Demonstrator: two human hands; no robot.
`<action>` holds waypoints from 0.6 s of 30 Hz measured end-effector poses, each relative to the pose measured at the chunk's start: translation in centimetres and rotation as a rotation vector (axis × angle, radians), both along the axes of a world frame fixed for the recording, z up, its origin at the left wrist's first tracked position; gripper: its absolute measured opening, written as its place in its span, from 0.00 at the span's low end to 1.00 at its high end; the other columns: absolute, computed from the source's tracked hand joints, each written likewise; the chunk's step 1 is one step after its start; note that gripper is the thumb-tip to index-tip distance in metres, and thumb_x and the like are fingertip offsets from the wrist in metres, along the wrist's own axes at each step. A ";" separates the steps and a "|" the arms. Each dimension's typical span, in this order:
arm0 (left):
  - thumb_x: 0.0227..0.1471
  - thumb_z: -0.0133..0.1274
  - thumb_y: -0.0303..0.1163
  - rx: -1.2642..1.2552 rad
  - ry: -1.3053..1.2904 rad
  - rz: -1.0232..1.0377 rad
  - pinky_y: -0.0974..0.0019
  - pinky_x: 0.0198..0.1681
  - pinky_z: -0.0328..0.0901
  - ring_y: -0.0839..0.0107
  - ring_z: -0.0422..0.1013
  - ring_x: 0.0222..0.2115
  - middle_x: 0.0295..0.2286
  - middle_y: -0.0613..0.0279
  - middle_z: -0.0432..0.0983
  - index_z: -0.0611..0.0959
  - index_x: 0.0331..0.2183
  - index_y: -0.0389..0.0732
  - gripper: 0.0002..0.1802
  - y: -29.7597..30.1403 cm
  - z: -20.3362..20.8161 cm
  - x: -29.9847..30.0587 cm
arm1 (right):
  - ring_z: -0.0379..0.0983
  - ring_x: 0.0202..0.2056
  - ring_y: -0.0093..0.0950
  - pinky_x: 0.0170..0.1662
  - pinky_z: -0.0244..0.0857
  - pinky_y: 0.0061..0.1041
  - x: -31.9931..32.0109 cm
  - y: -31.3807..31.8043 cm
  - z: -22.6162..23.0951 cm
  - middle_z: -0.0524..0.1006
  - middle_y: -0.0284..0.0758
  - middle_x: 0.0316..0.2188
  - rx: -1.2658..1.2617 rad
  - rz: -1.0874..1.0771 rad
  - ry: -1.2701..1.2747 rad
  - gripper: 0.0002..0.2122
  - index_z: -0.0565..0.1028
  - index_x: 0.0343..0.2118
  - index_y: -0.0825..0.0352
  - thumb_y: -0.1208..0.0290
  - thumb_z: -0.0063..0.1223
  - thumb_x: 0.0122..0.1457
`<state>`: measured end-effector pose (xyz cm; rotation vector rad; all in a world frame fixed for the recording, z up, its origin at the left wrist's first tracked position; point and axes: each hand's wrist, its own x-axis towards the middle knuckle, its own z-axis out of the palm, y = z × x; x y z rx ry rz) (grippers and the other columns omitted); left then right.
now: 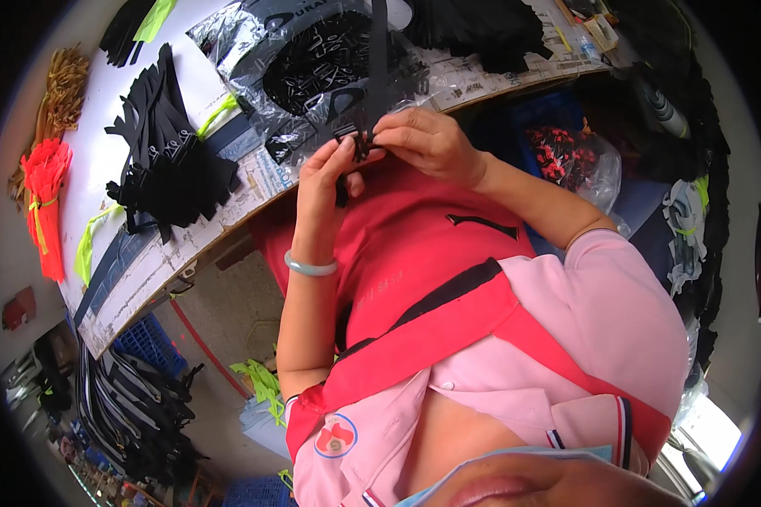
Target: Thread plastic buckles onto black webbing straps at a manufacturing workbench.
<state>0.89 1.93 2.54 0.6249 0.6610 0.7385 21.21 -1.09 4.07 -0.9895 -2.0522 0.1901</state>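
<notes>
At the table's near edge, my left hand [323,182] is closed around a small black plastic buckle [347,132], thumb and fingers pressed on it. My right hand [427,145] pinches beside the buckle, at the lower end of a black webbing strap [379,59] that runs away from me across the table. The exact threading between my fingertips is too small to make out. Just beyond my hands lies an open clear plastic bag [254,55] holding a heap of black plastic buckles [321,63].
Bundled black straps [173,160] lie to the left on the white table [169,266], with an orange-red bundle [46,203] beyond. More black straps [482,34] lie at the back right. Below the table's right side is a bag of red and black pieces [558,156]. Dark straps [127,414] hang off the left edge.
</notes>
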 end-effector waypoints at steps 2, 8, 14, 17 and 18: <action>0.57 0.52 0.34 0.105 0.126 0.041 0.80 0.17 0.52 0.86 0.59 0.14 0.20 0.71 0.74 0.82 0.35 0.36 0.11 0.3 -0.9 0.4 | 0.74 0.35 0.31 0.37 0.69 0.26 -1.4 -1.1 -1.1 0.75 0.36 0.36 -0.066 0.026 0.066 0.10 0.75 0.35 0.66 0.82 0.59 0.49; 0.55 0.55 0.31 0.188 0.271 0.042 0.81 0.17 0.50 0.89 0.58 0.15 0.22 0.72 0.74 0.83 0.34 0.37 0.08 -1.9 -1.7 -1.8 | 0.70 0.27 0.17 0.30 0.64 0.13 -1.8 -1.7 -2.3 0.74 0.28 0.30 -1.081 -0.120 0.771 0.10 0.75 0.37 0.68 0.66 0.54 0.60; 0.50 0.58 0.26 0.525 0.756 -0.120 0.75 0.28 0.63 0.82 0.68 0.24 0.23 0.66 0.77 0.82 0.33 0.33 0.08 -5.3 -3.9 -6.3 | 0.67 0.21 0.12 0.22 0.59 0.10 -1.9 3.2 0.9 0.77 0.29 0.31 -1.196 0.111 0.911 0.13 0.77 0.38 0.68 0.62 0.49 0.62; 0.47 0.59 0.28 0.569 1.073 -0.170 0.69 0.30 0.65 0.70 0.73 0.24 0.24 0.56 0.78 0.83 0.33 0.35 0.09 -5.5 -3.9 -10.9 | 0.64 0.19 0.11 0.20 0.55 0.10 3.2 8.2 3.1 0.77 0.29 0.29 -0.847 0.077 1.050 0.12 0.76 0.39 0.67 0.62 0.48 0.63; 0.48 0.58 0.28 0.573 1.132 -0.163 0.69 0.33 0.66 0.69 0.74 0.28 0.29 0.55 0.79 0.83 0.34 0.34 0.10 -5.7 -5.2 -12.9 | 0.62 0.17 0.11 0.19 0.54 0.09 5.1 9.4 3.6 0.76 0.29 0.28 -0.728 0.096 1.082 0.12 0.76 0.39 0.66 0.62 0.48 0.63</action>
